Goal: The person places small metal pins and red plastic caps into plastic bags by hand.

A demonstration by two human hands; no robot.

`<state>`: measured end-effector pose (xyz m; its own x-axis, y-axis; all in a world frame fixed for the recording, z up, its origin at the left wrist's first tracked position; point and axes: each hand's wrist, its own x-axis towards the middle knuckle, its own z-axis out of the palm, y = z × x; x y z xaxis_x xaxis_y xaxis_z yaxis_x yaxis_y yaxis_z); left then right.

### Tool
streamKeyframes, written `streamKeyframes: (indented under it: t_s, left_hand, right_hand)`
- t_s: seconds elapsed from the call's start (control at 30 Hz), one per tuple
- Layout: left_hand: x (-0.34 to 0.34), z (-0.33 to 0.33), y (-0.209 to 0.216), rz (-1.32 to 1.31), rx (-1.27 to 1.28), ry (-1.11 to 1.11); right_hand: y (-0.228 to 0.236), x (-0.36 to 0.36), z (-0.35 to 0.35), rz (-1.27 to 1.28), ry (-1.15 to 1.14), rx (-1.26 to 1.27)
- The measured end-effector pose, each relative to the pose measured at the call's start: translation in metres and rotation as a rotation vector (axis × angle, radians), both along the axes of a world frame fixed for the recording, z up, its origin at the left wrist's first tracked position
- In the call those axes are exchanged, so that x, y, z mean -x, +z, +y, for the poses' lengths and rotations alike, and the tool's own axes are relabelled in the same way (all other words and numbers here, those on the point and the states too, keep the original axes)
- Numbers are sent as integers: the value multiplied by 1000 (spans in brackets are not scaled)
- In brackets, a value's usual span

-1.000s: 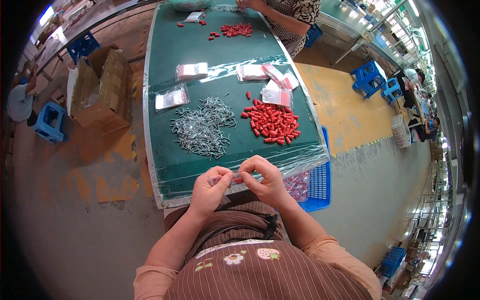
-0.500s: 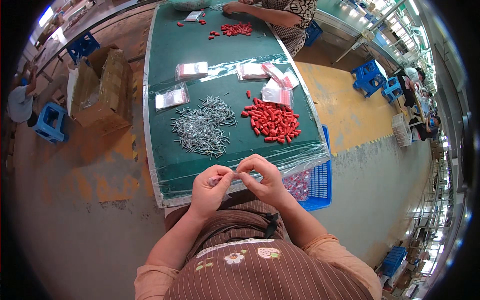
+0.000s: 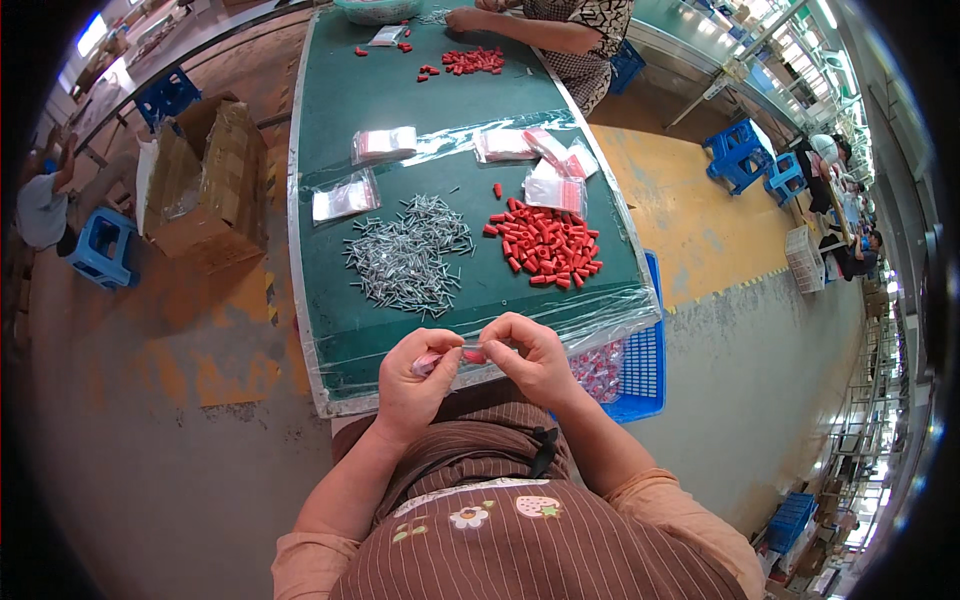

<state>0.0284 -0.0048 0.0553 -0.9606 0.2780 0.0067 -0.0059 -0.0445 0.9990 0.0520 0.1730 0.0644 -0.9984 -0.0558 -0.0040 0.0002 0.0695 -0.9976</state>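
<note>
On the green surface (image 3: 345, 110), silvery screws (image 3: 410, 258) and red caps (image 3: 548, 246) lie heaped apart, presumably against mixing. Left hand (image 3: 410, 388) and right hand (image 3: 535, 365) pinch a small plastic bag (image 3: 472, 354) between them at the near edge, likely keeping it taut. Mostly hidden; I cannot tell whether bunched plastic (image 3: 426, 364) in the left is the same bag.

Left hand (image 3: 412, 388) and right hand (image 3: 537, 362) pinch clear plastic (image 3: 472, 347).
</note>
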Motion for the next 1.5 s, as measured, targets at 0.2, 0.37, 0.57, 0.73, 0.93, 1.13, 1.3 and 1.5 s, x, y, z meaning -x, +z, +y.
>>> streamKeyframes:
  t_s: [0.2,0.37,0.57,0.73,0.93,1.13,1.3,1.5]
  left_hand:
    - [0,0,1,93,12,-20]
    - [1,0,-1,123,32,-46]
    - [-3,2,2,-130,-157,-21]
    - [-2,-1,-2,-124,-101,-73]
    - [1,-1,-3,-340,-188,-125]
    - [1,1,2,-336,-188,-125]
    - [-3,2,0,-120,-53,-71]
    - [-4,3,2,49,30,-48]
  right_hand:
    - [-4,-1,2,-132,13,68]
    - [-7,-2,4,-138,49,122]
    - [-5,-4,8,-109,37,44]
    - [0,-3,5,20,-1,-68]
    - [9,0,2,190,-22,-229]
    - [12,2,-1,247,-33,-228]
    - [7,-1,-1,136,-23,-150]
    - [6,-2,-2,79,-67,-128]
